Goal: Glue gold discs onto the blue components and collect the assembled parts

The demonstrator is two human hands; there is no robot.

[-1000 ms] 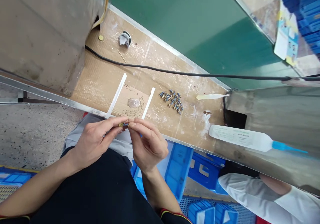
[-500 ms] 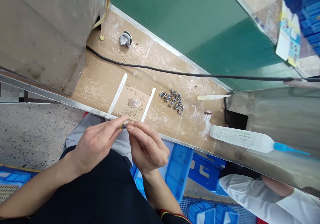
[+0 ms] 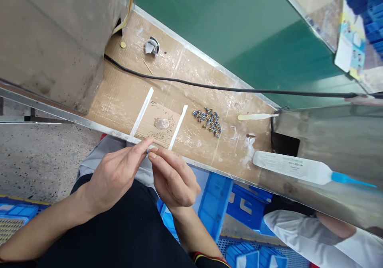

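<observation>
My left hand and my right hand meet fingertip to fingertip over my lap, just below the bench's front edge. Between them they pinch one small blue part, mostly hidden by the fingers. A pile of several like blue and brass parts lies on the cardboard-covered bench, up and to the right of my hands. Two white strips frame a cardboard patch with a clear blob on it, right above my hands.
A black cable crosses the bench. A white tube with a blue nozzle lies on a metal housing at right; a flat stick lies beside it. Metal box at left, green belt behind. Blue crates below. Another person's white sleeve is lower right.
My hands have shifted slightly left and turned the small part; less of it shows between the fingertips now. The view has drifted a little.
</observation>
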